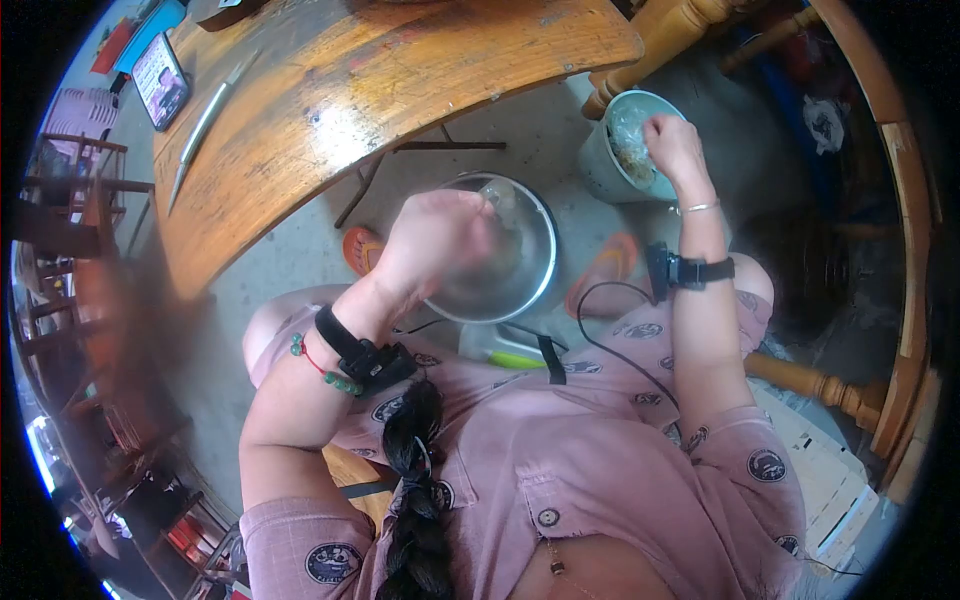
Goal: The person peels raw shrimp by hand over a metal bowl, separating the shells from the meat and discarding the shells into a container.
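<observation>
My left hand (440, 235) is closed and partly smeared by motion above a round metal basin (548, 285) on the floor. Whatever its fingers may hold is hidden. Near those fingertips, against the basin's far side, shows a pale translucent piece (497, 190) that I cannot identify. My right hand (674, 147) is closed in a fist over the rim of a pale green bucket (598, 170). Clear, glossy material (628, 125), perhaps plastic film, and brownish scraps (632, 163) lie inside the bucket. Any object in the right fist is out of sight.
A worn wooden table (420, 75) curves across the top, bearing a phone (160, 82) and a slim pointed metal tool (205, 130). Orange sandals (606, 272) flank the basin. Turned wooden legs (660, 50) stand behind the bucket. A dark cable (625, 285) loops over my lap.
</observation>
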### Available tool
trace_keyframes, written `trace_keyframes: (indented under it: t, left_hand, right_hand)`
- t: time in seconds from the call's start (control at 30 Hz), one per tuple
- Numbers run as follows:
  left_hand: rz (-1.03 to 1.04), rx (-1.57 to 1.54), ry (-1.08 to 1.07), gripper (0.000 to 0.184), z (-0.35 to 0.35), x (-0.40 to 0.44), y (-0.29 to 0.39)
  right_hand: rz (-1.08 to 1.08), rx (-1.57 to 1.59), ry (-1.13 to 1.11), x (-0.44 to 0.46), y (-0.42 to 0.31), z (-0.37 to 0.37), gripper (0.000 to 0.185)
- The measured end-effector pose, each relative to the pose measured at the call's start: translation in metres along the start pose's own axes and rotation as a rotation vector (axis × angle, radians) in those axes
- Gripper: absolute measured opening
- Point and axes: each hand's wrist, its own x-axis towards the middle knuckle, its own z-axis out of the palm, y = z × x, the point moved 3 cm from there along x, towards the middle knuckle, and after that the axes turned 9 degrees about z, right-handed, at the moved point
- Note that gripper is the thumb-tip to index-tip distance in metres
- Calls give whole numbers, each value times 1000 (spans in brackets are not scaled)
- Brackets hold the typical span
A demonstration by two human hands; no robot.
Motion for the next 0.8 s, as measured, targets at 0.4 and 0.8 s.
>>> trace_keyframes:
  t: [0.4, 0.8]
  left_hand:
    - [105, 206, -147, 19, -7, 6, -14]
    - [373, 464, -321, 19, -14, 11, -29]
  right_hand:
    - [-1198, 322, -66, -140, -134, 2, 29]
    - [-1062, 325, -323, -150, -136, 5, 8]
